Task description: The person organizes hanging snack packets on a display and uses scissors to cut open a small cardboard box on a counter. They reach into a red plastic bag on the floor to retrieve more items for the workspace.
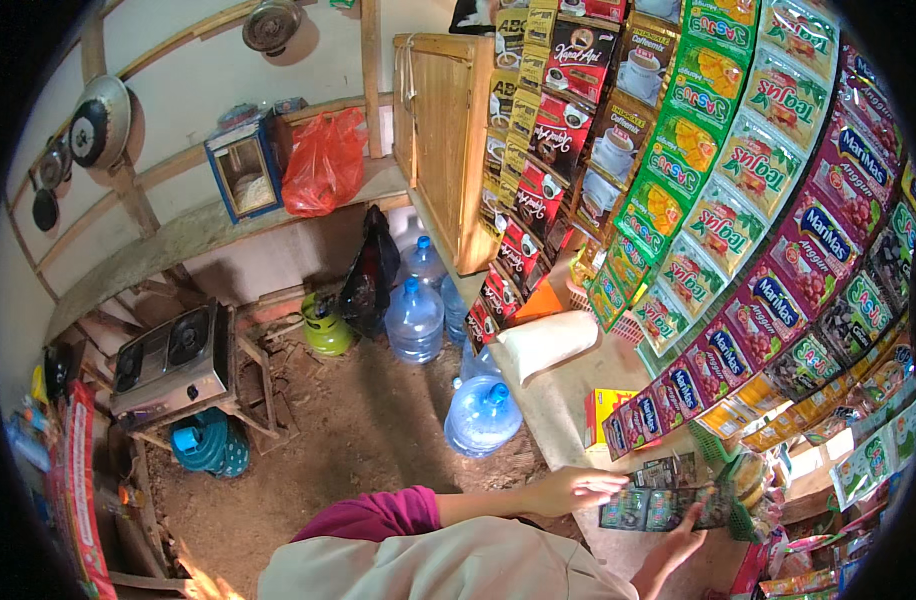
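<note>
A strip of dark JasJus drink sachets (645, 510) lies over the pale counter (555, 427), in front of me on the right. My right hand (679, 534) grips the strip near its right part, with the thumb on top. My left hand (574, 491) reaches in from the left, fingers extended at the strip's upper left edge; whether they touch it is unclear. Just above the strip are more dark sachets (664, 472), partly overlapped by it.
Hanging rows of drink sachets, among them purple MariMas sachets (773, 300), crowd the right side. A yellow-and-red box (600, 416) and a white filled bag (552, 343) sit on the counter. Water jugs (484, 420), a green gas cylinder (327, 330) and a two-burner stove (174, 360) are left.
</note>
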The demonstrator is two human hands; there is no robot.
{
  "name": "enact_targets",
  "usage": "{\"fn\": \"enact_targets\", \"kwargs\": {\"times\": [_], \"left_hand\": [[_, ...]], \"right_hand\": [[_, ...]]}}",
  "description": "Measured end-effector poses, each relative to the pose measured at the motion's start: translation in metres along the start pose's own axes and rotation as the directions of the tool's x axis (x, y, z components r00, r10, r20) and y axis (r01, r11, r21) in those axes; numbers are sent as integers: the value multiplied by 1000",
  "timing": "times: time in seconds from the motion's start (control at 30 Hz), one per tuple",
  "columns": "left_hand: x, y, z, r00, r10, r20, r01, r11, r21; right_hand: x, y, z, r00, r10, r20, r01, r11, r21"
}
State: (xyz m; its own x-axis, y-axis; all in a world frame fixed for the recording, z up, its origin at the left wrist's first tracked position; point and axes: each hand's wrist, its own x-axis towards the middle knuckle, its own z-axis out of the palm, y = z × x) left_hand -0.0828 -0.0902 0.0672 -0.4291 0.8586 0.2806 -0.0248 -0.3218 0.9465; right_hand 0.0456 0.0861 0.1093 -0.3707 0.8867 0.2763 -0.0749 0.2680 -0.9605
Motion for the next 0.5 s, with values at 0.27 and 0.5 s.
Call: {"fn": "enact_targets", "kwargs": {"times": [0.27,0.5], "left_hand": [[-44,0,-49,856,-358,-372,320,933,-162],[-25,30,-54,858,-203,-471,192,979,-73]], "right_hand": [[33,86,-51,891,443,-103,-363,829,425],[26,57,-50,992,111,-60,-102,984,145]]}}
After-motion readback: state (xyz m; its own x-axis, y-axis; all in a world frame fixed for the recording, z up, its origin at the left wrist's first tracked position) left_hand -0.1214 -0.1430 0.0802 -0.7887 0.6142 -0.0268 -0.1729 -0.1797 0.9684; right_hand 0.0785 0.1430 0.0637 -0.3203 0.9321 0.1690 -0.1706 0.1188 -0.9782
